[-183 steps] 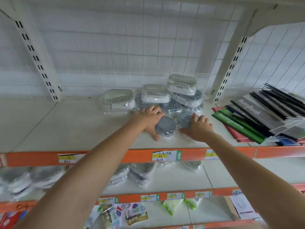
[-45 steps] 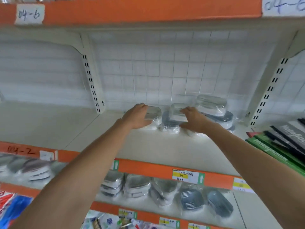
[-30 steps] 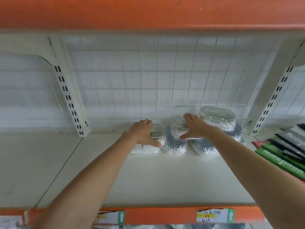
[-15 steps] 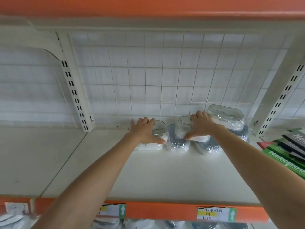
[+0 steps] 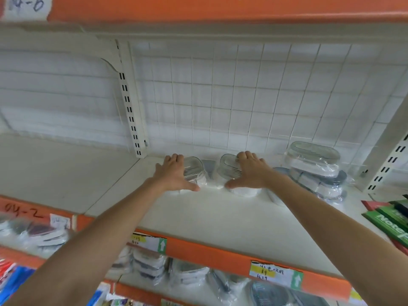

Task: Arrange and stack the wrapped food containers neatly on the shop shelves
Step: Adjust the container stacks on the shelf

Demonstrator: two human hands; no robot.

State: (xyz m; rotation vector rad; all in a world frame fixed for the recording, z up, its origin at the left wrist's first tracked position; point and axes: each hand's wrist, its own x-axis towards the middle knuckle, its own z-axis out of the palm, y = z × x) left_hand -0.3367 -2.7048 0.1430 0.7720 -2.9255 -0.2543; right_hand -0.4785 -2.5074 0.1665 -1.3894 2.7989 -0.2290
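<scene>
white shelf (image 5: 220, 217), orange front edge; left hand (image 5: 174, 173) flat, fingers straight and together, thumb splayed, resting on left wrapped container (image 5: 195, 171) near the back grid; right hand (image 5: 251, 172) likewise flat, thumb out, pressing on middle wrapped container (image 5: 228, 168), just beside the first; further right, stack of wrapped containers (image 5: 315, 171) by the upright; green notebooks (image 5: 388, 221) at far right edge.

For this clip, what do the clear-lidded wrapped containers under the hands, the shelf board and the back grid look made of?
Clear-lidded wrapped containers: apparently glossy transparent plastic lids on white bases, inside crinkled, shiny plastic film. Cream shelf board: smooth and matte, probably painted metal; uncertain. White back grid: thin crossing wires, likely coated metal. The left hand and right hand rest flat on two containers.
</scene>
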